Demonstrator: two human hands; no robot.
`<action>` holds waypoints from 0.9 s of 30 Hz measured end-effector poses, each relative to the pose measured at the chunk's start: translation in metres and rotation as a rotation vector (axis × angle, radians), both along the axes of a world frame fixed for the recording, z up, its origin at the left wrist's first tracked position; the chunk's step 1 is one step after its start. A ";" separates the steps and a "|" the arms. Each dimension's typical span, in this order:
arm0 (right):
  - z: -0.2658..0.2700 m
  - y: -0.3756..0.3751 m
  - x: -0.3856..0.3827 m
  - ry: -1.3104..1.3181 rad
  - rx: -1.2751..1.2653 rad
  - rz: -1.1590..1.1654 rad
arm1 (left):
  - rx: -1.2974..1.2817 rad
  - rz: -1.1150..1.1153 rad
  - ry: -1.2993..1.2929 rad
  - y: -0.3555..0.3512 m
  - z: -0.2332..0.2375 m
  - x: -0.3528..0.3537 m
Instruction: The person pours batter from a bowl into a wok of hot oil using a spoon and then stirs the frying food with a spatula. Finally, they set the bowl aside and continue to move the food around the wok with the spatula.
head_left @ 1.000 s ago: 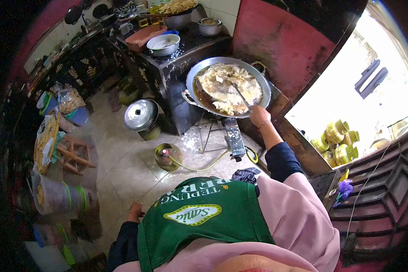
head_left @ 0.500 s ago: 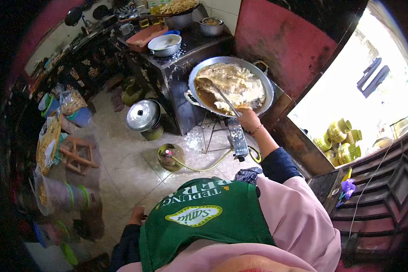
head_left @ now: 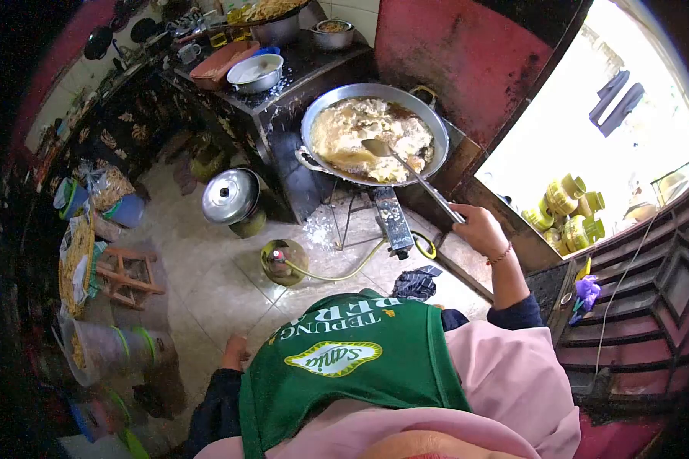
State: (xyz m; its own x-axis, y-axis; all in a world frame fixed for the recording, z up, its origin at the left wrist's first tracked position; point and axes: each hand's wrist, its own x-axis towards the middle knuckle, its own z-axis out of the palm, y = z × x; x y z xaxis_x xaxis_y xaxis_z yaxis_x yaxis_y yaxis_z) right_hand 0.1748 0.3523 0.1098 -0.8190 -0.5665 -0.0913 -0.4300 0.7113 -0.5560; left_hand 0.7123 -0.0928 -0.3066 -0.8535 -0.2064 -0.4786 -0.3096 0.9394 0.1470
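My right hand (head_left: 482, 232) is closed around the handle end of a long metal spatula (head_left: 425, 182). The spatula's flat blade rests at the surface of the bubbling oil, among pale, foamy frying food (head_left: 360, 130). That food fills much of a wide metal wok (head_left: 441, 122) with two loop handles. Low beside the green apron (head_left: 406, 359), my left hand (head_left: 236, 353) hangs loosely with nothing visible in it. Its thumb appears apart from the fingers, which show only in part.
Under the wok stands a burner (head_left: 392, 222), its hose running to a green gas cylinder (head_left: 283, 264). A lidded pot (head_left: 231, 196) is to the left. A white basin (head_left: 255, 73) and a reddish tub (head_left: 222, 65) sit on the black counter. A wooden stool (head_left: 130, 279) stands farther left.
My right hand has drawn back toward my body and to the right, still gripping the spatula. The blade has moved from the wok's left side toward its near middle. The view has shifted slightly.
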 end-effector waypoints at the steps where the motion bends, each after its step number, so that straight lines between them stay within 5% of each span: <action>1: -0.002 0.007 -0.004 0.055 0.051 -0.022 | -0.024 -0.030 -0.047 -0.001 -0.006 0.003; 3: -0.007 0.013 -0.011 0.071 0.147 -0.076 | 0.087 0.207 -0.091 0.006 -0.017 0.015; 8: -0.017 0.020 -0.026 0.261 0.199 -0.065 | 0.739 1.548 -0.028 0.045 0.012 0.001; 12: 0.064 0.040 0.014 0.159 0.364 0.041 | 0.626 1.103 0.035 0.059 0.041 0.011; 14: 0.059 0.049 0.019 0.254 0.325 0.166 | 0.569 0.962 0.043 0.060 0.045 0.013; 17: 0.032 0.032 0.026 0.265 0.384 0.187 | 0.562 1.076 0.045 0.060 0.042 0.010; 22: -0.097 -0.009 0.013 0.222 0.079 0.114 | 0.574 1.349 0.134 0.061 0.038 -0.004; 27: -0.120 -0.031 0.002 0.202 -0.126 -0.060 | 0.564 1.445 0.213 0.057 0.042 -0.006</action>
